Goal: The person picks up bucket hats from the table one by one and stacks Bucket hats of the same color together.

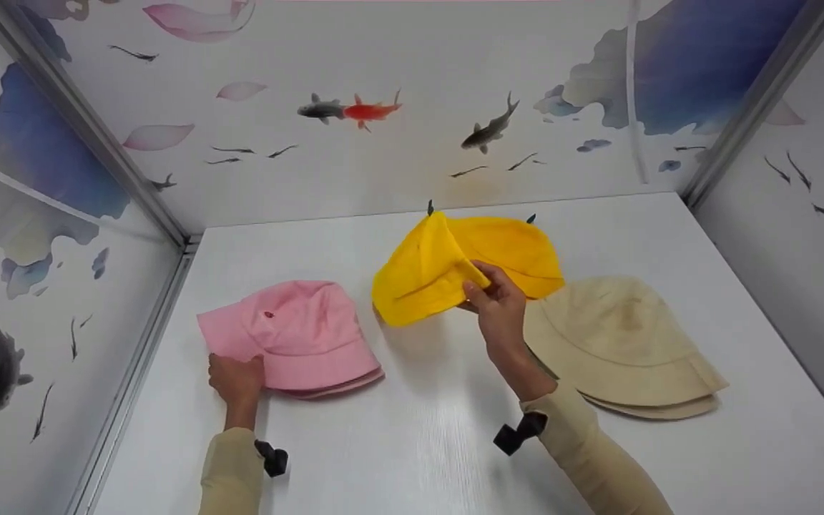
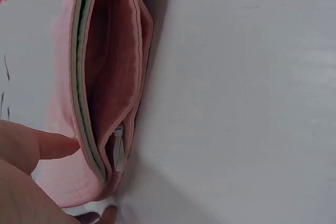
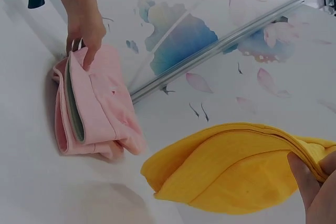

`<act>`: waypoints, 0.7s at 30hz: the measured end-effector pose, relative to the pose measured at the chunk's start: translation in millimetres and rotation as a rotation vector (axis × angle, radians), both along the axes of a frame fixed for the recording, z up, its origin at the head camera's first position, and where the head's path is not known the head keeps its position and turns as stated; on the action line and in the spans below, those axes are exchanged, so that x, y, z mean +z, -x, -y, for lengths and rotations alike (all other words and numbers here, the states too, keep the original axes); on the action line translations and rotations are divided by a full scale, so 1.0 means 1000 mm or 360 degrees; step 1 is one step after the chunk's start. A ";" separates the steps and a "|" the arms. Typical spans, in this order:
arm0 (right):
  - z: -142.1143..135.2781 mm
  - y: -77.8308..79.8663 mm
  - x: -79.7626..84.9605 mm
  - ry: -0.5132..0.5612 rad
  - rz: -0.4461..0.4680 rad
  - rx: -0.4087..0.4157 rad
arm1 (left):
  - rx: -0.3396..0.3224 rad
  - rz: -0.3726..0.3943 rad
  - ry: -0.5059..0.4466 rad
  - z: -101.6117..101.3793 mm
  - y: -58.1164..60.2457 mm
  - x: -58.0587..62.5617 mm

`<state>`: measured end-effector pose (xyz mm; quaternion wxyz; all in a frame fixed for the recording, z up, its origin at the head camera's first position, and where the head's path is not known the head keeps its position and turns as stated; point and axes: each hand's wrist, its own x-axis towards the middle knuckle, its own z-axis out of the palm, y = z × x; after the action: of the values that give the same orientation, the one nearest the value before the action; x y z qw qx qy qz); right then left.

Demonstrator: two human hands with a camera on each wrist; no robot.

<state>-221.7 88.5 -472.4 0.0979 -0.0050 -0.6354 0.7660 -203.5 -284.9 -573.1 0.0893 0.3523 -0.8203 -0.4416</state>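
My left hand (image 1: pixel 237 379) pinches the brim of a pink bucket hat (image 1: pixel 312 322) at the left of the table, thumb on top. In the left wrist view the pink hat's layered edges (image 2: pixel 84 77) show a pale green band and a small white tag (image 2: pixel 119 150). My right hand (image 1: pixel 501 307) grips the edge of a yellow hat (image 1: pixel 426 279), folded flat and raised over the table. Behind it, partly hidden, is more yellow hat fabric (image 1: pixel 512 247). Beside my right forearm lies a beige bucket hat (image 1: pixel 619 343).
A white table (image 1: pixel 398 458) bears the hats. Printed white panels with fish and petals, such as the back panel (image 1: pixel 412 57), enclose it on three sides, with a metal rail (image 1: pixel 126 393) along the left. Black wrist mounts (image 1: pixel 519 433) sit on both sleeves.
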 end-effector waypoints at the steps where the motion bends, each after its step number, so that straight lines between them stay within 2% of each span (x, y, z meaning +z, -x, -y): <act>1: -0.001 -0.001 0.001 0.0010 -0.0004 -0.0009 | 0.0004 0.0005 0.0046 -0.002 -0.001 0.001; 5: -0.004 -0.004 0.005 0.0048 0.0008 -0.0011 | -0.0018 -0.0016 0.0216 -0.020 -0.004 0.007; 7: -0.006 -0.007 0.009 0.0075 0.0021 -0.0002 | -0.0090 -0.0052 0.0263 -0.033 -0.005 0.011; 10: -0.010 -0.012 0.015 0.0117 0.0034 0.0023 | -0.0195 -0.0160 0.0230 -0.057 -0.005 0.016; 14: -0.013 -0.019 0.022 0.0132 0.0037 0.0055 | -0.0306 -0.0273 -0.0022 -0.087 -0.007 0.023; 19: -0.015 -0.025 0.023 0.0124 0.0026 0.0105 | -0.0352 -0.0265 -0.0659 -0.114 -0.012 0.034; 21: -0.017 -0.026 0.022 0.0140 0.0029 0.0125 | -0.0350 -0.0230 -0.0863 -0.122 -0.012 0.038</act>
<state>-195.7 105.5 -450.0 0.0616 0.0086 -0.6017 0.7963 -191.1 -162.6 -535.0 0.0019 0.2400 -0.6973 -0.6754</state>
